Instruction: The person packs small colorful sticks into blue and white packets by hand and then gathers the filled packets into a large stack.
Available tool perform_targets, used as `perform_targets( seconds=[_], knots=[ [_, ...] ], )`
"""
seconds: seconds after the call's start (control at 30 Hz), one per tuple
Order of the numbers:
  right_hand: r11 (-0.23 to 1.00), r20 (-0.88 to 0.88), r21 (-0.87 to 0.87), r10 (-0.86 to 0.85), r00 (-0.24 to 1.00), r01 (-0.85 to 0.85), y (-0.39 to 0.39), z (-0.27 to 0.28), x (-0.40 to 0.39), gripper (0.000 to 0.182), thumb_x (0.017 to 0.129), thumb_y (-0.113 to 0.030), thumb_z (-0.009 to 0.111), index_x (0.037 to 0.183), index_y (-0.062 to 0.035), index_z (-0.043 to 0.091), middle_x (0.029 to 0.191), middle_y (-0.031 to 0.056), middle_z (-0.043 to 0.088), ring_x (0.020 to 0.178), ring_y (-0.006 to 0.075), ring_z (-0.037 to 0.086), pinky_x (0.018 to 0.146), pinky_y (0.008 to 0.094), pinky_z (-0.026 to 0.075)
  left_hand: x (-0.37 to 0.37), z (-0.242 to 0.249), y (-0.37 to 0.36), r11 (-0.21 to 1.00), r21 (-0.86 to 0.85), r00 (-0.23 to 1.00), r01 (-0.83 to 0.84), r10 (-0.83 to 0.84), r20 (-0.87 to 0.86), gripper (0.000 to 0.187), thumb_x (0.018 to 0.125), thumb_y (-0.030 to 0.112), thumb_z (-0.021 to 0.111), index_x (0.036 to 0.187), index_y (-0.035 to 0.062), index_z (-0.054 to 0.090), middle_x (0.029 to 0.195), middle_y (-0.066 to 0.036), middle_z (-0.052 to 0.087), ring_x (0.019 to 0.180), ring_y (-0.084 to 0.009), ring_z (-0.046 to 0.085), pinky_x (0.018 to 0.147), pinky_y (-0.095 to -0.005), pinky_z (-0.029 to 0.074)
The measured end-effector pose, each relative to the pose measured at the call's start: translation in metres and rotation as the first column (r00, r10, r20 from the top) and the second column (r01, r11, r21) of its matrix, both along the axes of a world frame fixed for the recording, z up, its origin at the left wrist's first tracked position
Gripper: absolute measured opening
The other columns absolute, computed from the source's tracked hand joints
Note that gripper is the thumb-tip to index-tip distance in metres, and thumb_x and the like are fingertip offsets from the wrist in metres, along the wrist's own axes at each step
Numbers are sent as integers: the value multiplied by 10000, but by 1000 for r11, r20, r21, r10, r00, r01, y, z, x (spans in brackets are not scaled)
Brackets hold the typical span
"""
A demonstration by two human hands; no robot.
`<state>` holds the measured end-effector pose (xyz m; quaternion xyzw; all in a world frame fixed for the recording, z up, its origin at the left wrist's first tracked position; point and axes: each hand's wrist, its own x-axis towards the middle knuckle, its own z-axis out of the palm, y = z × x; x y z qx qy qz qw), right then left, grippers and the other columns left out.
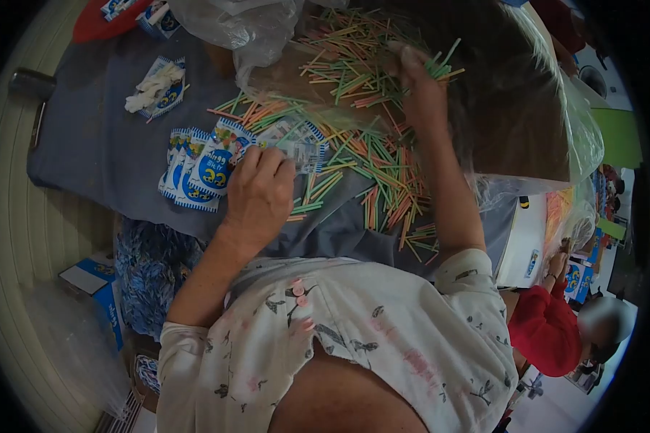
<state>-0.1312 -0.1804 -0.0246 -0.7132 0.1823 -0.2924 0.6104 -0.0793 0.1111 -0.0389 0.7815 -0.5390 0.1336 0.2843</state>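
My left hand [260, 191] is closed, its curled fingers at the edge of a blue and white printed packet [220, 162]. That packet lies on an overlapping row of several alike. Just beyond my left knuckles another packet [307, 148] lies with a paler printed side up; my fingers hide part of it. My right hand [420, 83] is raised at the open plastic-lined box, closed around a small bunch of thin green and orange sticks [444, 66]. Loose pink, green and yellow sticks [390, 169] are strewn over the grey cloth between my hands.
A plastic-lined cardboard box [513, 123] with more sticks lies on its side at right. A packet with crumpled white material [159, 86] is at far left, near a red container [105, 22]. Clear plastic [245, 29] hangs behind. A person in red [545, 328] is at right.
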Motion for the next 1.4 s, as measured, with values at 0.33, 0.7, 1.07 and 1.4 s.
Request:
perform_targets(
  seconds=[0.33, 0.7, 1.07, 1.4],
  knots=[
    [803, 469, 227, 407, 784, -552, 23, 52, -9, 725, 1006, -594, 275, 1084, 31, 634, 990, 153, 669, 965, 231, 599, 904, 386, 467, 36, 47, -54, 928, -371, 865, 26, -207, -458, 143, 709, -36, 737, 846, -16, 705, 722, -95, 626, 648, -212, 598, 581, -324, 457],
    [937, -1, -55, 346, 938, -345, 46, 44, -1, 663, 1006, -565, 339, 1046, 10, 667, 961, 135, 689, 1060, 230, 604, 927, 404, 471, 36, 22, -95, 895, -442, 735, 68, -344, -584, 103, 775, -3, 746, 877, 0, 728, 736, -93, 661, 629, -157, 615, 573, -293, 465],
    [818, 194, -555, 304, 933, -152, 44, 46, 3, 555, 1004, -495, 419, 997, -30, 722, 1087, 133, 695, 1100, 282, 593, 962, 424, 448, 45, 19, -95, 889, -459, 640, 5, -355, -681, 160, 800, 14, 730, 960, 2, 730, 802, -113, 691, 683, -146, 633, 622, -283, 488],
    [902, 189, -213, 416, 889, -376, 40, 33, 16, 606, 1002, -523, 387, 1054, -9, 704, 1213, 200, 631, 1163, 312, 569, 983, 440, 437, 46, 27, -95, 845, -519, 652, 127, -466, -599, 168, 798, 2, 731, 966, -4, 720, 778, -103, 670, 715, -146, 637, 644, -292, 497]
  ],
)
